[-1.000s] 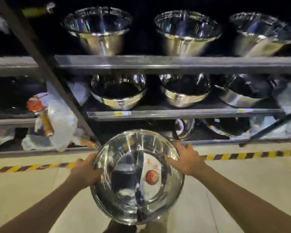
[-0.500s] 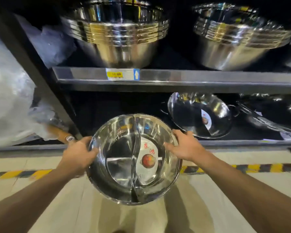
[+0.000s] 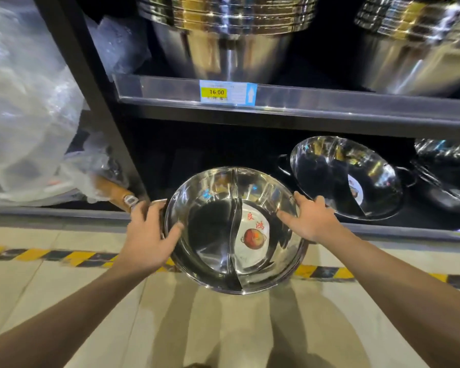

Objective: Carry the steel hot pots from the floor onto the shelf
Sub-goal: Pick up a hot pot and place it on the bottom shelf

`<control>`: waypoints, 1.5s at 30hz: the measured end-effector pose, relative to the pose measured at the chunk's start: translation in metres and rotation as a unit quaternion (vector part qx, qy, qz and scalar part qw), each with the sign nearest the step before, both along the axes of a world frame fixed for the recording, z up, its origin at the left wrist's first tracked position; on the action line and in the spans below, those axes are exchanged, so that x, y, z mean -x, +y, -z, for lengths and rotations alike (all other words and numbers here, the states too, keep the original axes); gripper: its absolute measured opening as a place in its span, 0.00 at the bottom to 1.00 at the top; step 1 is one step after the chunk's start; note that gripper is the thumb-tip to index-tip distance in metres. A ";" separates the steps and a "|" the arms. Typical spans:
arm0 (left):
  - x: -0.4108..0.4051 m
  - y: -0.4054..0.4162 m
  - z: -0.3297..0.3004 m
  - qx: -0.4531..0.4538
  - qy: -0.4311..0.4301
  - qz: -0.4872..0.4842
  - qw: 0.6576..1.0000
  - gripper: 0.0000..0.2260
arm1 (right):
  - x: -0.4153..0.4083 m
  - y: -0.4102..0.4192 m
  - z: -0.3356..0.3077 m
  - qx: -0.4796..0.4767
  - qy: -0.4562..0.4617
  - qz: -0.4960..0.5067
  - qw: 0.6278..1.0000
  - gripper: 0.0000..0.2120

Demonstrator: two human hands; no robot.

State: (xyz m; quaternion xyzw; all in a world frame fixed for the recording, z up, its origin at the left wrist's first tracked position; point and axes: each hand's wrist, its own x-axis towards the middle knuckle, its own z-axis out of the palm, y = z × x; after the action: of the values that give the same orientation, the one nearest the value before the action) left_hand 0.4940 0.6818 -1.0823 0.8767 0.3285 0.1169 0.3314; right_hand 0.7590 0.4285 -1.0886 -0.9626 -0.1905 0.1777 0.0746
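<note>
I hold a round steel hot pot (image 3: 213,235) with a centre divider and a white label with a red picture. It hangs in the air, its far rim at the front edge of the bottom shelf (image 3: 383,229). My left hand (image 3: 146,235) grips its left rim and handle, thumb inside the bowl. My right hand (image 3: 311,219) grips the right rim, thumb inside too. A second divided hot pot (image 3: 329,176) with dark handles leans on the bottom shelf just right of the one I carry.
Stacked steel bowls (image 3: 223,41) stand on the shelf above, behind a 16.00 price tag (image 3: 227,92). A black upright post (image 3: 91,102) rises at left, with plastic-wrapped goods (image 3: 24,115) and a wooden handle (image 3: 112,192) beside it. Yellow-black tape (image 3: 51,254) crosses the floor.
The view has closed in on the bottom shelf. The pot in my hands has moved forward, from over the floor to the shelf's front edge. Both hands keep their grip.
</note>
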 end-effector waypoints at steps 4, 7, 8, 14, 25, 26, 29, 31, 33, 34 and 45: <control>0.036 -0.041 0.005 0.024 0.013 0.046 0.999 0.38 | -0.011 0.007 0.002 -0.013 -0.009 -0.013 1.000 0.46; 0.044 -0.065 0.018 -0.113 0.065 0.102 0.986 0.42 | -0.016 0.008 0.005 -0.003 -0.006 -0.007 1.000 0.46; 0.043 -0.071 0.021 -0.146 0.095 0.116 0.978 0.42 | -0.016 0.008 0.005 0.003 -0.006 -0.005 1.000 0.45; 0.029 -0.082 0.032 -0.189 0.229 0.187 0.937 0.43 | -0.023 0.015 0.006 0.053 -0.044 -0.034 0.997 0.51; 0.007 -0.049 0.035 -0.253 0.106 0.251 0.928 0.24 | -0.006 -0.001 -0.018 0.018 -0.064 -0.056 0.996 0.44; 0.001 -0.046 0.032 -0.245 0.110 0.245 0.932 0.24 | 0.009 -0.011 -0.019 0.004 -0.072 -0.061 0.996 0.43; -0.018 -0.037 0.020 -0.236 0.137 0.218 0.937 0.25 | 0.049 -0.034 -0.022 0.002 -0.046 -0.072 0.996 0.43; -0.032 -0.030 0.008 -0.231 0.142 0.194 0.943 0.32 | 0.065 -0.041 -0.023 -0.002 -0.035 -0.098 0.995 0.47; -0.046 -0.024 -0.003 -0.252 0.168 0.178 0.936 0.40 | 0.070 -0.038 -0.021 0.003 -0.038 -0.129 0.991 0.51; -0.051 -0.022 -0.006 -0.266 0.186 0.172 0.930 0.40 | 0.070 -0.033 -0.021 0.008 -0.043 -0.140 0.989 0.51; -0.055 -0.029 0.020 -0.034 0.164 0.053 0.984 0.35 | 0.060 0.040 -0.008 -0.015 -0.073 -0.134 0.988 0.37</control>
State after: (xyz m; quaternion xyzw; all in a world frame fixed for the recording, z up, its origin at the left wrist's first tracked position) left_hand 0.5490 0.6532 -1.1026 0.9109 0.3270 -0.0355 0.2490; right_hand 0.6987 0.4684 -1.0804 -0.9374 -0.3256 0.1126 0.0510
